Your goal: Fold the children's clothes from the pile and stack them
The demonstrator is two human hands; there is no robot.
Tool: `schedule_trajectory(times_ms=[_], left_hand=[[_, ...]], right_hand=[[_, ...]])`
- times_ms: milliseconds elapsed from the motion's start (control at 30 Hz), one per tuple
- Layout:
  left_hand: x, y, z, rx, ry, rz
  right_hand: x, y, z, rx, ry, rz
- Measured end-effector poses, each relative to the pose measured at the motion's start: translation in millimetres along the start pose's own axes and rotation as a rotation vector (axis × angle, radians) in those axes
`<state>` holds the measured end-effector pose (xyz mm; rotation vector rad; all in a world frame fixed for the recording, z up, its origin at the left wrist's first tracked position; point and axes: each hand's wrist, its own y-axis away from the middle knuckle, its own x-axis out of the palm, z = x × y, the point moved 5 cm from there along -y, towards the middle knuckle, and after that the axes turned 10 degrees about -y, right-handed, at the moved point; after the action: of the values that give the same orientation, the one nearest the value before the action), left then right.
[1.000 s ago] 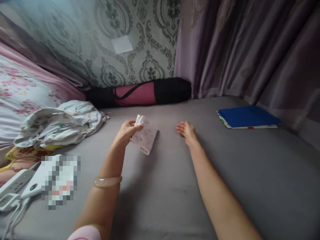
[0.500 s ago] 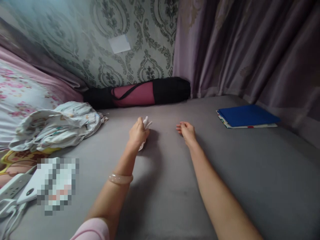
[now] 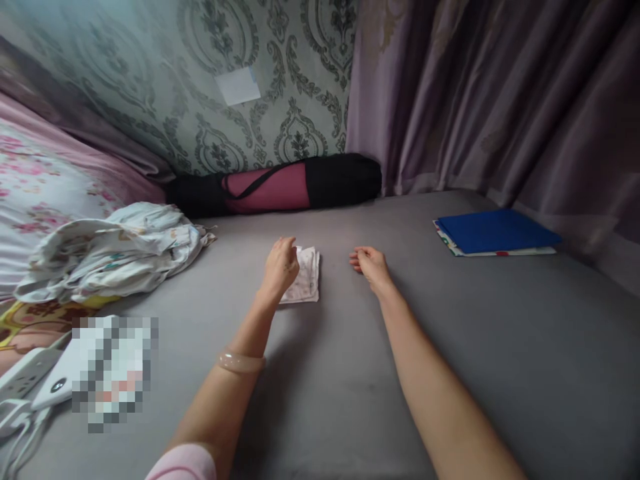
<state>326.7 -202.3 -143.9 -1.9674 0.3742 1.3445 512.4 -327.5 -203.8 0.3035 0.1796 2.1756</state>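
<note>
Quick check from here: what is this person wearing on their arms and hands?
The left hand and right hand are bare, no gloves or rings that I can make out. A pale, translucent bangle circles the left wrist, and a pink sleeve edge shows near the left elbow. The right forearm is uncovered.

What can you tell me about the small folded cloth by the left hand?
The small folded cloth is white with a faint pale print and looks like soft, thin fabric. It is folded into a compact rectangle lying flat on the grey bed sheet. The left hand rests on its left edge, covering part of it; the right hand lies apart.
</note>
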Motion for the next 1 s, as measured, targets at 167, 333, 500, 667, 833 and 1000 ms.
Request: schedule_trajectory(times_ms=[167, 333, 500, 667, 833, 1000], left_hand=[[30.7, 11, -20, 0.111, -0.237, 0.08], [65.8, 16, -37, 0.145, -0.278, 0.352], [65.8, 14, -36, 0.138, -0.246, 0.386], [51.5, 14, -27, 0.128, -0.048, 0.368], [24.4, 9, 15, -0.006, 0.006, 0.211], [21.9, 13, 52, -0.111, -0.102, 0.125]], right_hand=[[1, -1, -2, -0.013, 0.004, 0.006], [1, -3, -6, -0.026, 0.026, 0.017], [1, -3, -7, -0.055, 0.012, 0.034], [0, 1, -4, -0.043, 0.002, 0.023], [-1, 1, -6, -0.028, -0.016, 0.02], [0, -2, -8, -0.056, 0.005, 0.02]])
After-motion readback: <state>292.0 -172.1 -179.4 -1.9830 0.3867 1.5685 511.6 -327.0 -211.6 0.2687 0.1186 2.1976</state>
